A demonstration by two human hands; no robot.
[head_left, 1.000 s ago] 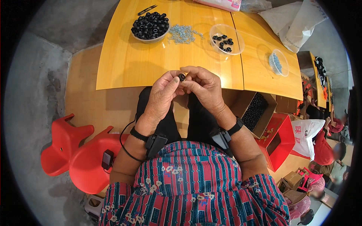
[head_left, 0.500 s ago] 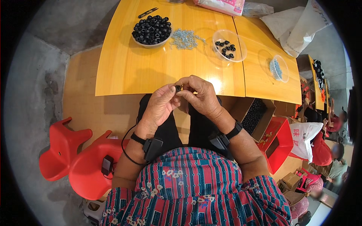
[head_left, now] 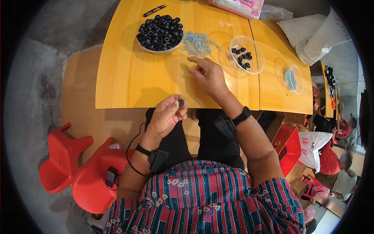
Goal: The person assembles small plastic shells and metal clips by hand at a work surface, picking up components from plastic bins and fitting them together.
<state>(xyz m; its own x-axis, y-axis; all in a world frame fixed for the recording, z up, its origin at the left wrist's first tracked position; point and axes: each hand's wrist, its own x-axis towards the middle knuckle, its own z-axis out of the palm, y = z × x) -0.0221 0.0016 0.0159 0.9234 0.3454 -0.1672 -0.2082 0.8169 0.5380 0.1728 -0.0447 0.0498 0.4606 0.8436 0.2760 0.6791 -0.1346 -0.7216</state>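
Observation:
My left hand [head_left: 168, 113] is in front of the table's near edge, its thumb and fingers closed on a small black ring-like part [head_left: 181, 102]. Over the tabletop my right hand [head_left: 210, 76] reaches forward, thumb and forefinger apart, with nothing visible between them. Just beyond its fingertips lies a loose pile of small shiny pale-blue pieces [head_left: 198, 43]. To the left of that pile, a bowl [head_left: 163, 51] is heaped with black round hollow parts [head_left: 159, 32]. A clear plastic tub [head_left: 258, 64] on the right holds several black parts of a similar look.
A smaller clear cup [head_left: 299, 84] with pale-blue pieces stands farther right. Black thread snips [head_left: 154, 10] lie at the back left, a pink-and-white package [head_left: 249, 7] at the back. Below the table are a red box [head_left: 289, 146] and a carton; red plastic chairs [head_left: 64, 160] stand left.
My right hand has left the black part and moved forward over the table toward the pale-blue pieces. My left hand keeps the part and sits slightly lower in view.

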